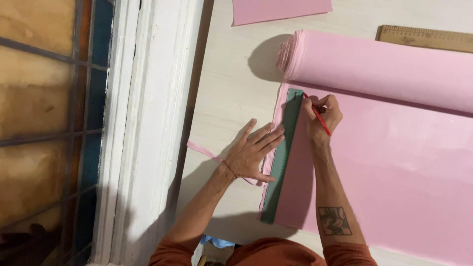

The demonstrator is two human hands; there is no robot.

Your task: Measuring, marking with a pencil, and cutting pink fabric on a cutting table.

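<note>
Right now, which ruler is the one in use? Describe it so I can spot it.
Find the big pink fabric roll. Just below its left end, a long green ruler lies along the unrolled cloth's edge, pinned by the left hand. The other ruler, wooden, lies untouched behind the roll.

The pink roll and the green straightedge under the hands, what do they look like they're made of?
The pink roll looks like woven fabric, matte: its end shows layered, slightly frayed edges. The green straightedge looks like rigid plastic or painted metal, smooth and flat; the picture can't settle which. The left hand presses it down.
</note>
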